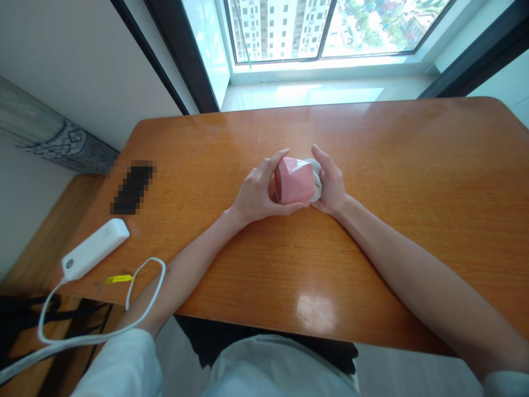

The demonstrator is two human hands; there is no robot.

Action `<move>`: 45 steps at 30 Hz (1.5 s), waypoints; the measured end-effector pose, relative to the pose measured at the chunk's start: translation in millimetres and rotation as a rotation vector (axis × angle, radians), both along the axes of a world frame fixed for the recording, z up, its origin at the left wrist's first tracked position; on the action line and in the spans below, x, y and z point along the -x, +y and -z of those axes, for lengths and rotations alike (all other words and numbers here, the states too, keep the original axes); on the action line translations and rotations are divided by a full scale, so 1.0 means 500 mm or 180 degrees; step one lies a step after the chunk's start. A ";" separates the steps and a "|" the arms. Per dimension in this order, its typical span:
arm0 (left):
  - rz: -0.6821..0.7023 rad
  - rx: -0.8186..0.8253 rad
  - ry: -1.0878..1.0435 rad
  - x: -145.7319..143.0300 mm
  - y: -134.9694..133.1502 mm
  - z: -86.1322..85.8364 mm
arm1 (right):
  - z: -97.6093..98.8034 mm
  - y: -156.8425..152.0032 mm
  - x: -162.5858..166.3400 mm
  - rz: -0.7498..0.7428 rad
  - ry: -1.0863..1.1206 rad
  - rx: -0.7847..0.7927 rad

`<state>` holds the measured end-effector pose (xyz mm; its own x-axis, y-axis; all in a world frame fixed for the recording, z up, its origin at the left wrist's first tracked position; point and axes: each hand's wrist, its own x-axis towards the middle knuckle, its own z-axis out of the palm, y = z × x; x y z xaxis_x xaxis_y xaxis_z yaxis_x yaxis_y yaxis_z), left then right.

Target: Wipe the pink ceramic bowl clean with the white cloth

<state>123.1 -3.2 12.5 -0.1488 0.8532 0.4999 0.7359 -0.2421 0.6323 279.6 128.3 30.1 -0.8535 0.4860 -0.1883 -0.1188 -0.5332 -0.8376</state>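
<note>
The pink faceted object [294, 181] sits between both grips — left hand [254, 193] and right hand [330, 184] clamped on its ends.

Orange wooden table [392, 165], glossy top.
White power pack [95, 248] and cable [163, 274] lie at its left edge, a dark blurred slab [132, 187] just beyond.

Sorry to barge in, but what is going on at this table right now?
A person at the wooden table holds a pink faceted object between both hands, low over the tabletop. The left hand wraps around its left end. The right hand presses a white item, too hidden to identify, against the other end. A white device with a cable lies at the table's left edge.
</note>
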 end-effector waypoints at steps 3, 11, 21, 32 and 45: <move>0.0024 0.0127 -0.0247 0.004 0.003 0.004 | -0.002 -0.004 -0.001 0.0010 0.0017 0.0010; 0.0051 0.0246 -0.0381 0.012 0.005 0.023 | -0.009 -0.013 0.001 0.0056 0.0063 0.0126; 0.0757 -0.0149 0.0718 0.065 0.004 0.022 | -0.003 -0.002 -0.001 0.0149 0.0070 0.0076; 0.0703 -0.0450 0.0921 0.060 0.001 0.022 | -0.005 -0.002 0.001 0.0063 0.0089 0.0064; 0.0201 0.0008 -0.0053 0.004 -0.005 -0.011 | 0.001 -0.008 -0.001 0.0166 0.0040 -0.0081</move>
